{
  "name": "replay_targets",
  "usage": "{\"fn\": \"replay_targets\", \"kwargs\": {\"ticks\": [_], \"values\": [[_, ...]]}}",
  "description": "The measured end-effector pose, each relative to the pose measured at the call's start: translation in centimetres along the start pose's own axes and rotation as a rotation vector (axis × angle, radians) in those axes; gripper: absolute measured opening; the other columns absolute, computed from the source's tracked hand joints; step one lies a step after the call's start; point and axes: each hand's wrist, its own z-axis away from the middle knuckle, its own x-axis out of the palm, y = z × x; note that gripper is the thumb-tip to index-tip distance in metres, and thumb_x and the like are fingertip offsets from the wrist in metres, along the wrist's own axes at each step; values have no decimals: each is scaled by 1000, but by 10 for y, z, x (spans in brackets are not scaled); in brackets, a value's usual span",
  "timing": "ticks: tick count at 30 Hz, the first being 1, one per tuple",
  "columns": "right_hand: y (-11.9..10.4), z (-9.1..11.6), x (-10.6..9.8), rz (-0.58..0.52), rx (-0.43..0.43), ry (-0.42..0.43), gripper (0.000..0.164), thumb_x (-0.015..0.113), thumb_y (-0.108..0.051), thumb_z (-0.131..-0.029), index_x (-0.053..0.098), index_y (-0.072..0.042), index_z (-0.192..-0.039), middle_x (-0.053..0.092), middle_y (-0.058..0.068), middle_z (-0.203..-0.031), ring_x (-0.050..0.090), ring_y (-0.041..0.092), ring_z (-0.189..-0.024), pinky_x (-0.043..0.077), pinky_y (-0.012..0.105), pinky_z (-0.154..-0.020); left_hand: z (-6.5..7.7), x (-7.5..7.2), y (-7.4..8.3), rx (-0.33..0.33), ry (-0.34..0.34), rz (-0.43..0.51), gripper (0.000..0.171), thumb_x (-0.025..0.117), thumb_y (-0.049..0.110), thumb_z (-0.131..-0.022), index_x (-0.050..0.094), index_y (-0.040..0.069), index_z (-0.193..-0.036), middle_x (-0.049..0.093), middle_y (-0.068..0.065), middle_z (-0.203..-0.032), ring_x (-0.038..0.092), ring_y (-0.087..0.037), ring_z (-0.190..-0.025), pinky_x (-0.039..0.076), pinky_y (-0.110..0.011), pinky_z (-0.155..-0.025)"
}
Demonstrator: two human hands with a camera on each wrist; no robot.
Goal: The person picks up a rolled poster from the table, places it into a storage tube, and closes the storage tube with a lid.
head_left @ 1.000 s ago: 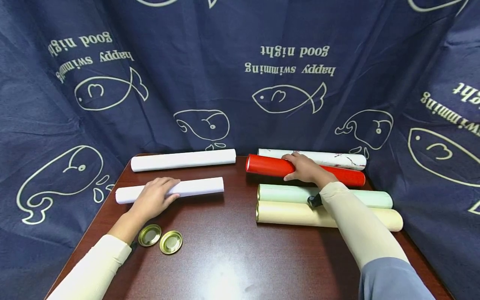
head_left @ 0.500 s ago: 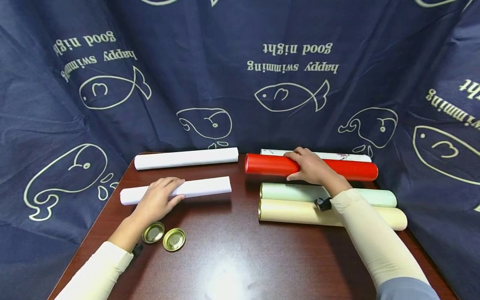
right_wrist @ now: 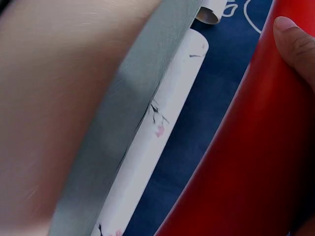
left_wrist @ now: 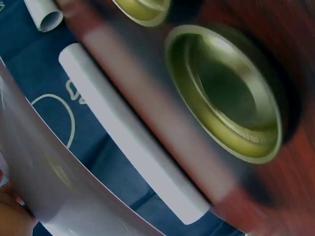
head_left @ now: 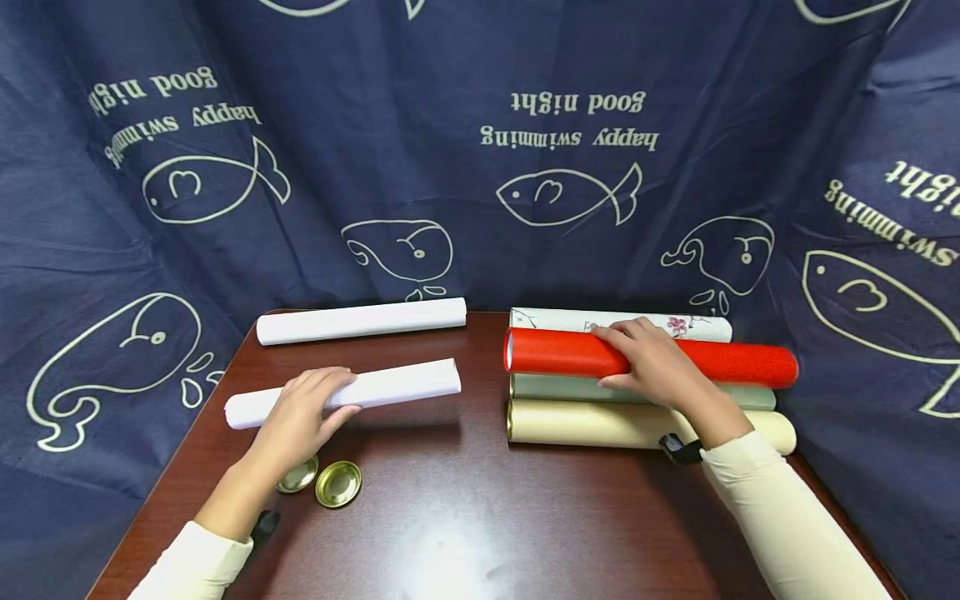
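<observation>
My left hand (head_left: 296, 417) grips a white paper roll (head_left: 401, 387) from above, on the left of the table; a shadow shows under the roll's right end. On the right, my right hand (head_left: 656, 362) holds a red tube (head_left: 558, 352), fingers over its top and thumb on the near side. The red tube is raised and partly covers a pale green tube (head_left: 566, 387). In the right wrist view, the thumb (right_wrist: 295, 42) lies along the red tube (right_wrist: 241, 162). Part of the white roll's left half is hidden by my left hand.
Another white roll (head_left: 360, 322) lies at the back left. A white flower-patterned roll (head_left: 697, 327) lies at the back right. The cream tube (head_left: 592, 423) is nearest on the right. Two gold round lids (head_left: 338, 484) sit by my left wrist. A blue curtain (head_left: 420, 125) surrounds the table.
The red tube has been lifted by my right hand and brought nearer and to the right, over the green tube. My left hand still holds the white roll, whose right end now tilts up slightly.
</observation>
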Motion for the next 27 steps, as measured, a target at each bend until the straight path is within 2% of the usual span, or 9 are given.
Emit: {"fn": "replay_targets", "kwargs": {"ticks": [3,8,14,17,27], "values": [[-5,16,-5,20,-9,35,79,92,-38,-64,60,-12,-131,63,11,-105,55,33,-100,46,53,-85,3,-1,6,12,23,6,46,85,16,-76,67,3,-116,66,-15,-117,60,-37,-108,45,-55,-88],[-15,37,-8,27,-21,71,77,91,-40,-63,61,-8,-127,61,12,-103,56,35,-98,44,54,-84,6,-3,14,21,37,11,46,86,15,-75,68,3,-115,66,-15,-117,61,-37,-106,45,-56,-88],[-30,58,-8,40,16,65,76,91,-34,-64,60,-8,-128,60,13,-108,62,36,-88,50,54,-77,8,-4,21,42,35,25,46,85,16,-75,68,3,-116,65,-13,-118,61,-36,-106,45,-55,-89],[-38,67,-4,40,38,64,75,91,-34,-64,60,-9,-128,60,14,-109,62,37,-88,50,55,-77,8,-5,24,44,32,32,46,85,18,-76,68,4,-117,65,-12,-119,60,-34,-108,44,-53,-91],[-54,82,14,13,27,104,74,89,-40,-64,62,-11,-126,60,11,-110,62,35,-90,49,52,-79,5,-8,35,78,31,52,45,84,17,-74,68,5,-114,65,-11,-120,60,-33,-107,44,-53,-89]]}}
